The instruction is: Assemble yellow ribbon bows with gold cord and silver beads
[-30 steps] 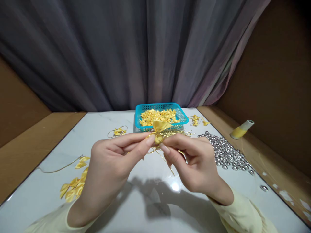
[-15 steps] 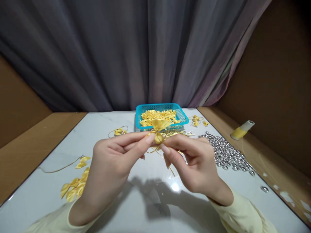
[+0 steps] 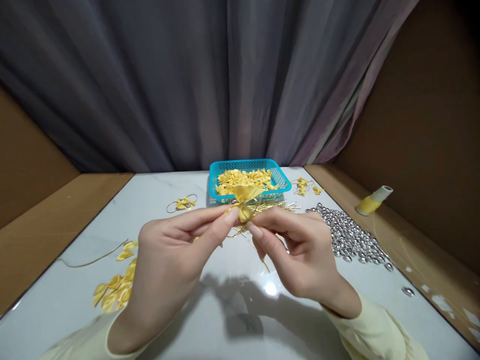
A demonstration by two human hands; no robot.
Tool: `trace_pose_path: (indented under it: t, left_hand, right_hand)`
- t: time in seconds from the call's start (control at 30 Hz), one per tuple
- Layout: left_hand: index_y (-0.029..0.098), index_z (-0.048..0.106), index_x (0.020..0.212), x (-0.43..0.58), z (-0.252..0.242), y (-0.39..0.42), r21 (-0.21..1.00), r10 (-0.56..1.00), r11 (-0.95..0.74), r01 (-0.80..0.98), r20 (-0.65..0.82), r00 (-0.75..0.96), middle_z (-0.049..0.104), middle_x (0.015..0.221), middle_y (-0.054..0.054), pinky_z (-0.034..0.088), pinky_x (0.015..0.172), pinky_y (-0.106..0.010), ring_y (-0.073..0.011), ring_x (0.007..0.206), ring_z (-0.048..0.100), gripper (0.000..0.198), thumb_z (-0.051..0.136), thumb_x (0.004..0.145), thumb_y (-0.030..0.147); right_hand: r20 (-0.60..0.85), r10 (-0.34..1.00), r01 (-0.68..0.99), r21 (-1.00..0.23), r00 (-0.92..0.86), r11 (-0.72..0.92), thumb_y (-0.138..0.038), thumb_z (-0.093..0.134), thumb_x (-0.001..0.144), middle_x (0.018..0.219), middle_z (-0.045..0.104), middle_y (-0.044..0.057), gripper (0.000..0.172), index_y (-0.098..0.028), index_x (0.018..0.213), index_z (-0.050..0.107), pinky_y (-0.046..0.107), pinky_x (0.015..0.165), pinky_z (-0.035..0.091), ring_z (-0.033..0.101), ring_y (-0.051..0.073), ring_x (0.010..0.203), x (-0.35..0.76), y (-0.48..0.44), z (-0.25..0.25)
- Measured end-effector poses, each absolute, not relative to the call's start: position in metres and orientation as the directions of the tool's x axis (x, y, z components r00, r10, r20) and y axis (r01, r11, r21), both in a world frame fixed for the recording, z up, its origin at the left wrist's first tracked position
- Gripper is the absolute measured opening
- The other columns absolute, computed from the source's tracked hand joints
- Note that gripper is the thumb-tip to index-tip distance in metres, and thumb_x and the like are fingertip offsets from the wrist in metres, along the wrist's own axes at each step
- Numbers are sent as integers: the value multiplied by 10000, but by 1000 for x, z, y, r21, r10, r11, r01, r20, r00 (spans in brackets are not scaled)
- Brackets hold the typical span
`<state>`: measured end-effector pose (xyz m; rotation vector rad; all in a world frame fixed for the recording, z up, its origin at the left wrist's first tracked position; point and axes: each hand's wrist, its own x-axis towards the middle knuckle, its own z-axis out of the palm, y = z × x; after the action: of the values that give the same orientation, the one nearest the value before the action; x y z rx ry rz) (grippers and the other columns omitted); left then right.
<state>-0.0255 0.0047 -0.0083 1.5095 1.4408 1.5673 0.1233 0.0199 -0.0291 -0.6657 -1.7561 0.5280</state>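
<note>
Between my two hands, above the middle of the table, is a yellow ribbon bow (image 3: 246,193). My left hand (image 3: 178,252) pinches it at its left side, thumb on top. My right hand (image 3: 296,245) has thumb and forefinger closed at the bow's lower right, on a thin gold cord (image 3: 240,231) that crosses the bow. The fingers partly hide where cord and bow meet. Behind the hands lies a bundle of gold cords (image 3: 275,206).
A blue basket (image 3: 213,186) of yellow bows stands at the back. Silver beads (image 3: 350,235) are heaped at right, near a yellow thread spool (image 3: 374,201). More bows (image 3: 114,289) lie at left, partly behind my wrist. Corded bows lie at back left (image 3: 185,203) and back right (image 3: 303,186).
My left hand has shifted very slightly to the left. Both hands still pinch at the bow, and the table items have stayed put.
</note>
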Motion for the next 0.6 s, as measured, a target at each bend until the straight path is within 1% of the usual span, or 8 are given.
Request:
trace_pose_path:
  t: [0.13, 0.3, 0.43, 0.53, 0.6]
  left_hand:
    - [352, 762, 675, -27, -8, 5, 905, 899, -293, 309, 371, -234, 746, 687, 113, 566, 679, -187, -132, 679, 695, 156, 718, 697, 204]
    - [366, 759, 676, -27, -9, 4, 908, 898, -296, 298, 371, -236, 743, 677, 120, 551, 628, -161, -117, 652, 683, 151, 724, 698, 221]
    - [357, 761, 680, -25, -10, 3, 888, 882, -296, 351, 395, -255, 744, 689, 111, 547, 570, -204, -134, 615, 669, 124, 727, 697, 239]
    - [342, 764, 690, -24, -10, 1, 874, 866, -302, 382, 419, -274, 752, 720, 102, 572, 606, -248, -166, 655, 689, 116, 716, 698, 238]
    - [340, 766, 702, -23, -10, 1, 871, 862, -299, 389, 422, -281, 755, 732, 102, 577, 611, -249, -171, 670, 699, 118, 713, 698, 235]
  right_hand:
    - [721, 660, 180, -636, -210, 751, -98, 541, 821, 490, 501, -39, 157, -124, 678, 600, 206, 406, 305, 385, 50, 405, 125, 21, -29]
    - [721, 663, 162, -643, -203, 749, -99, 551, 817, 487, 505, -38, 141, -117, 687, 603, 203, 395, 303, 390, 48, 397, 125, 22, -29]
    - [705, 686, 122, -676, -179, 726, -91, 542, 819, 481, 508, -43, 134, -126, 709, 609, 202, 387, 311, 405, 51, 390, 123, 20, -29]
    - [672, 722, 88, -719, -167, 689, -109, 540, 825, 479, 514, -42, 136, -139, 716, 614, 201, 380, 324, 422, 59, 391, 121, 19, -30]
    - [639, 751, 53, -754, -167, 654, -124, 537, 830, 472, 512, -42, 143, -145, 709, 610, 199, 375, 337, 431, 64, 387, 121, 19, -30]
